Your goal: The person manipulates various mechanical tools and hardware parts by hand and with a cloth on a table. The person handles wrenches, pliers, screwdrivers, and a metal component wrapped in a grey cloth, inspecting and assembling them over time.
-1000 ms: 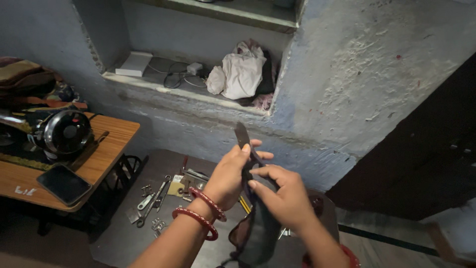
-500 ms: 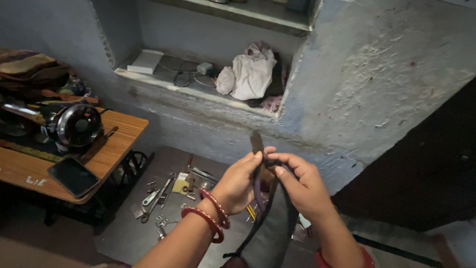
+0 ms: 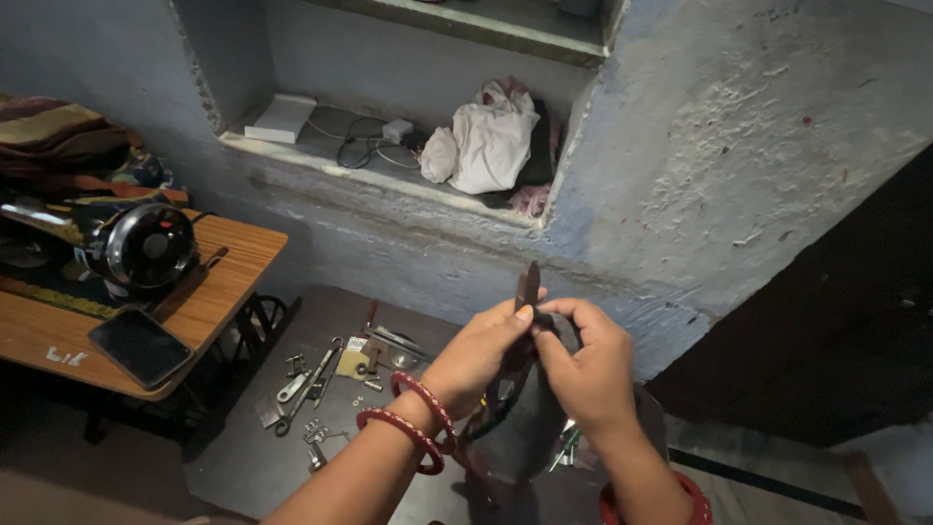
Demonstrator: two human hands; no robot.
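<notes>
Both my forearms reach up from the bottom of the view and meet in the middle, hands raised in front of the blue wall. My left hand (image 3: 476, 355), with two red bangles (image 3: 408, 428) at the wrist, comes in from the lower left, its fingers curled and the thumb pressed forward. My right hand (image 3: 583, 374) comes from the lower right, knuckles toward me, fingers folded inward. Both grips are closed on the same thing: a dark strap (image 3: 528, 292) whose narrow end sticks straight up just above my fingertips, pinched between thumb and fingers of each hand. Below my grips the dark material hangs down between my wrists; I cannot tell its full shape. Under and to the left of my left hand, a low dark worktop (image 3: 243, 457) carries scattered wrenches (image 3: 301, 389) and small metal parts. Further left stands a sewing machine (image 3: 136, 248) with a phone (image 3: 141, 345) beside it on a wooden table (image 3: 233, 262).
</notes>
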